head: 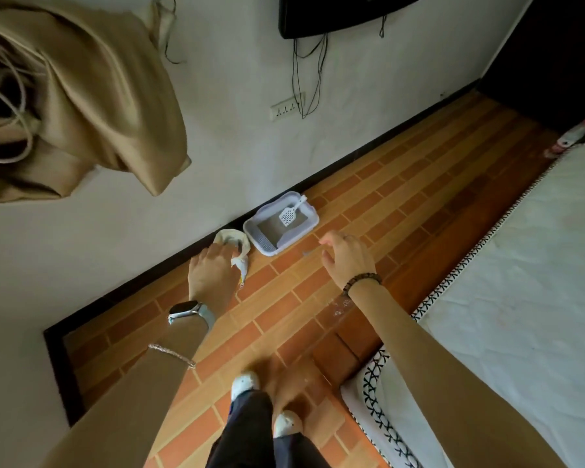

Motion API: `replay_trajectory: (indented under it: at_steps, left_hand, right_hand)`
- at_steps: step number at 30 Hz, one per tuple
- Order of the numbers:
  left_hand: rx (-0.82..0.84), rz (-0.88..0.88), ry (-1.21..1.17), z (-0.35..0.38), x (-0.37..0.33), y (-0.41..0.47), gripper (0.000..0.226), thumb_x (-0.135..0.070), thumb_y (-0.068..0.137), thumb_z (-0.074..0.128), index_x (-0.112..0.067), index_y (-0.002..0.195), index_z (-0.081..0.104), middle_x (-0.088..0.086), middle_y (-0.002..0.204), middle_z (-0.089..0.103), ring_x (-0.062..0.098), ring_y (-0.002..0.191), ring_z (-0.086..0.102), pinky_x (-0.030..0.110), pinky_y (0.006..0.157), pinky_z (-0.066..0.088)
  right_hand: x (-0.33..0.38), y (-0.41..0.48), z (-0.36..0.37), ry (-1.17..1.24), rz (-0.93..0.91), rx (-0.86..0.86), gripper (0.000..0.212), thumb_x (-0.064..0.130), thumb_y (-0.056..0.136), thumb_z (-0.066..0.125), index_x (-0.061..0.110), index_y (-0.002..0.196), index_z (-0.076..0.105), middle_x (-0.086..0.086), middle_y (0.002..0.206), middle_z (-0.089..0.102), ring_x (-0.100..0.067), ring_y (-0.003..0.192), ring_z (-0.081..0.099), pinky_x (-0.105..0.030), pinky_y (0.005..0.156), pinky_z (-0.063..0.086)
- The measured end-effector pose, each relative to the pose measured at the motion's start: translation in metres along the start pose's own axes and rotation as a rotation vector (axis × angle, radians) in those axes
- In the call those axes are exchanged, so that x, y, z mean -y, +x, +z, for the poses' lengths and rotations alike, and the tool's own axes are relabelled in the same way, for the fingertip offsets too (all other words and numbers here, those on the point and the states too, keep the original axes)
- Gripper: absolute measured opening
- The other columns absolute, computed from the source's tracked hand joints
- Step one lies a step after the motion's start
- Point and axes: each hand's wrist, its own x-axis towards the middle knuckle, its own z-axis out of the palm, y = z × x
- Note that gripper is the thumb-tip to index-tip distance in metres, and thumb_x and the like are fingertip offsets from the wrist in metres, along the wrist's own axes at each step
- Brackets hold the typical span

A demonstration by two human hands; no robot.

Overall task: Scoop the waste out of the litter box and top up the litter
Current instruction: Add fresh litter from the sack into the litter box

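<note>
The litter box (271,248) sits on the brick-patterned floor (402,197) just above the middle of the frame, tight against the dark skirting of the wall. Its long axis runs from lower left to upper right, along that skirting. The white scoop (288,216) lies inside it on the grey litter, slotted head towards the centre and handle pointing to the box's upper-right corner. A crumpled white bag (232,238) lies just to the left of the box, also against the wall. The person is standing and both arms reach forward, so the box lies ahead of and between the two hands, above them in the frame. The left hand (213,275) sits lower left of the box, overlapping the bag. Its fingers point away from view, and I cannot tell whether they touch or grip the bag or only hang in front of it. The right hand (347,256) is lower right of the box, clear of everything, its fingers loosely curled around nothing. The hands are well apart. Since the scoop handle points to the right-hand end of the box, the right hand looks better placed to take it, coming in along the handle's line.
</note>
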Motion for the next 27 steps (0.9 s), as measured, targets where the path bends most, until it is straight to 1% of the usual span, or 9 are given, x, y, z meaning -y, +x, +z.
replay_trajectory:
  at_steps: [3,6,8,10,14,18,20,23,27]
  left_hand:
    - [0.012,0.030,0.010,0.006,-0.009,0.040,0.021,-0.015,0.088,0.054,-0.011,0.105,0.064,0.014,0.105,0.063,0.034,0.095,0.060,0.041,0.083,0.043]
    - [0.033,0.086,-0.012,0.018,-0.013,0.085,0.024,-0.017,0.086,0.057,-0.012,0.109,0.064,0.012,0.105,0.064,0.033,0.097,0.059,0.041,0.085,0.042]
    - [0.032,0.121,-0.040,0.028,-0.015,0.118,0.026,-0.013,0.082,0.061,-0.013,0.108,0.065,0.012,0.098,0.065,0.034,0.091,0.061,0.042,0.081,0.043]
    - [0.029,0.160,-0.046,0.037,-0.016,0.152,0.022,-0.010,0.078,0.065,-0.015,0.100,0.067,0.011,0.091,0.065,0.034,0.085,0.062,0.041,0.077,0.045]
    - [0.061,0.234,-0.044,0.043,-0.019,0.220,0.022,-0.009,0.079,0.064,-0.017,0.099,0.067,0.009,0.092,0.065,0.033,0.083,0.061,0.041,0.076,0.045]
    - [0.055,0.290,-0.068,0.046,-0.028,0.274,0.020,-0.006,0.077,0.065,-0.012,0.095,0.068,0.013,0.088,0.064,0.036,0.080,0.060,0.040,0.071,0.043]
    - [0.055,0.311,-0.076,0.049,-0.035,0.293,0.018,-0.009,0.082,0.063,-0.013,0.099,0.067,0.011,0.092,0.065,0.033,0.082,0.060,0.036,0.072,0.041]
    - [0.063,0.331,-0.089,0.056,-0.045,0.315,0.019,-0.012,0.087,0.060,-0.013,0.106,0.066,0.011,0.097,0.066,0.029,0.085,0.060,0.030,0.072,0.035]
    - [0.096,0.350,-0.086,0.070,-0.062,0.341,0.019,-0.011,0.087,0.061,-0.012,0.105,0.066,0.011,0.094,0.066,0.028,0.082,0.060,0.033,0.071,0.040]
  right_hand:
    - [-0.015,0.029,0.002,-0.003,0.044,-0.001,0.023,0.022,0.089,0.058,0.019,0.112,0.061,-0.002,0.103,0.066,-0.018,0.092,0.062,-0.027,0.074,0.050]
    - [-0.026,0.061,0.008,-0.004,0.101,0.018,0.022,0.023,0.090,0.058,0.021,0.112,0.060,-0.001,0.103,0.064,-0.017,0.091,0.061,-0.024,0.073,0.045]
    - [-0.032,0.085,0.012,-0.009,0.145,0.024,0.021,0.023,0.091,0.056,0.021,0.112,0.059,-0.002,0.102,0.063,-0.018,0.090,0.062,-0.027,0.073,0.047]
    - [-0.035,0.111,0.015,-0.014,0.189,0.026,0.020,0.023,0.092,0.055,0.022,0.111,0.058,-0.003,0.102,0.063,-0.020,0.091,0.061,-0.030,0.074,0.049]
    - [-0.040,0.164,0.017,-0.001,0.240,0.012,0.023,0.024,0.092,0.054,0.019,0.113,0.060,-0.004,0.109,0.062,-0.022,0.098,0.059,-0.032,0.079,0.049]
    - [-0.046,0.204,0.016,0.027,0.275,-0.040,0.020,0.018,0.090,0.056,0.019,0.109,0.061,-0.003,0.105,0.062,-0.021,0.093,0.059,-0.032,0.079,0.050]
    - [-0.050,0.218,0.015,0.039,0.293,-0.047,0.019,0.016,0.089,0.056,0.019,0.108,0.061,-0.004,0.102,0.061,-0.023,0.090,0.059,-0.034,0.078,0.051]
    - [-0.060,0.236,0.012,0.068,0.315,-0.053,0.022,0.016,0.089,0.056,0.020,0.110,0.061,-0.005,0.104,0.061,-0.024,0.091,0.059,-0.038,0.080,0.051]
    - [-0.081,0.259,0.008,0.067,0.326,-0.038,0.022,0.019,0.091,0.055,0.021,0.112,0.060,-0.004,0.104,0.062,-0.023,0.092,0.059,-0.036,0.079,0.051]
